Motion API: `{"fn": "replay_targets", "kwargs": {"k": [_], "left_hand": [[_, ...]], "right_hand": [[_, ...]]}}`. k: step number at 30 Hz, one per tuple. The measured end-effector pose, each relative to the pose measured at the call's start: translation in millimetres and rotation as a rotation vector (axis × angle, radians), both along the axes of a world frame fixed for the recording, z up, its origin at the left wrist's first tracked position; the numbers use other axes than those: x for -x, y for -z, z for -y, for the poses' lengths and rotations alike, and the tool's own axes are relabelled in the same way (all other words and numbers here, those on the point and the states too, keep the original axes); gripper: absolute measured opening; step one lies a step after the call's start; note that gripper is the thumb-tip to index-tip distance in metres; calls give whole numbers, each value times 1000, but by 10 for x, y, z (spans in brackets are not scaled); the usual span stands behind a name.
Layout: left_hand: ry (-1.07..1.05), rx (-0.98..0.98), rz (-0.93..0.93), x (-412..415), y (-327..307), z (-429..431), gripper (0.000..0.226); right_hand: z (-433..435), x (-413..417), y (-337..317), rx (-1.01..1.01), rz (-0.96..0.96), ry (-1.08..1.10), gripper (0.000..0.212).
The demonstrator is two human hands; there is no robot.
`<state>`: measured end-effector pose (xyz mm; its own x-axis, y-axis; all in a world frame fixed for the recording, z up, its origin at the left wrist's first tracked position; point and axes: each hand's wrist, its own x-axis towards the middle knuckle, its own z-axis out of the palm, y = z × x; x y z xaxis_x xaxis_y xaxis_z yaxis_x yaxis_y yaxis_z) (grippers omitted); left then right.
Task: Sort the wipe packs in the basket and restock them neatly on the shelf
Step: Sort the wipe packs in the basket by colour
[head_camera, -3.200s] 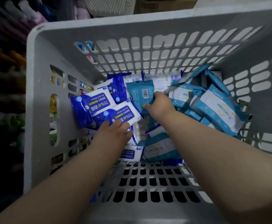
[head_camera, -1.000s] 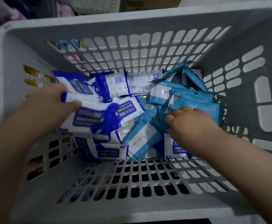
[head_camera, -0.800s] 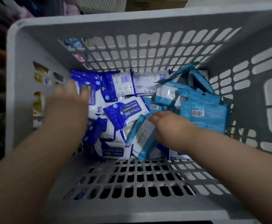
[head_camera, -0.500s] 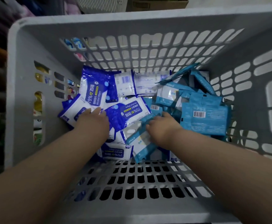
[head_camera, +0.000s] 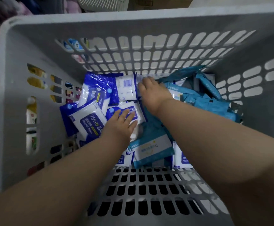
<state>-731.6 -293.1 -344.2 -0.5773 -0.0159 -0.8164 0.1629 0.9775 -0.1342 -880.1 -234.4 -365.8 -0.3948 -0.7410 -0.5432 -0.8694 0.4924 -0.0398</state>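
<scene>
You are sorting inside the grey basket (head_camera: 35, 46), and no pack is going to the shelf yet. The dark blue alcohol wipe packs (head_camera: 90, 121) are lying toward 9 o'clock. The teal wipe packs (head_camera: 211, 103) are piling up toward 3 o'clock.

To do this step well, I think you should be moving one pack at a time and sliding it to its own colour side. A stray teal pack (head_camera: 151, 150) is lying at 6 o'clock, on top of some dark blue ones, so it looks like it belongs over at 3 o'clock. Try laying the packs flat and facing the same way, so they are easy to lift out in a neat stack. They look soft and slippery, so a loose pile could slide apart.

Your left hand (head_camera: 120, 126) is resting on a middle blue pack (head_camera: 113, 111). Its grip is wide open, with the fingers (head_camera: 128, 115) straight and spread, pressing down and holding nothing. Your right hand (head_camera: 152, 93) is reaching toward 12 o'clock, where a barcode pack (head_camera: 126, 88) is meeting the teal pile. Its fingertips are touching a pack edge there. They are blurry, so I cannot tell if that grip is closing on anything.
</scene>
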Motion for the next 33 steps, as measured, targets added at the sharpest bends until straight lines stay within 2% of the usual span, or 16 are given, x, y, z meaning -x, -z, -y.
{"fn": "replay_targets", "kwargs": {"k": [6,8,10,13,15,17,19,21,22,23,25,27,28,31,33], "left_hand": [[-96,111,71,-114,-183,32,67],[-116,21,48,-111,-223,54,62],[-89,-141,-70,-147,-229,83,49],[-22,-251,-112,-232,-238,99,41],[-15,-295,-126,-316,-203,60,39],[13,-386,-246,-397,-227,40,32],[-32,-450,-339,-437,-271,51,24],[-57,-463,-314,-488,-320,56,17],[-74,-461,-277,-513,-350,45,16],[-92,-469,-267,-552,-343,28,15],[-138,-502,-288,-588,-374,27,22],[-162,-494,-275,-565,-456,28,29],[-136,-478,-263,-547,-496,33,31],[-141,-414,-319,-532,-444,98,38],[-154,-335,-292,-517,-376,127,43]], "right_hand": [[-46,105,17,-20,-131,-96,81],[-56,97,54,-26,-128,-104,86],[-81,104,-1,33,-71,-54,82],[-179,129,-209,284,58,168,62],[-289,89,-348,474,138,355,59],[-337,1,-476,683,215,456,56],[-270,-109,-555,892,265,347,58],[-111,-231,-563,1041,346,90,60],[-23,-302,-557,1037,382,-64,60],[56,-377,-550,952,376,-215,63],[159,-510,-512,585,305,-391,81],[148,-578,-432,379,335,-357,91],[109,-590,-403,389,360,-317,90],[-27,-552,-389,503,339,-106,62],[-204,-444,-406,388,307,9,39]]}}
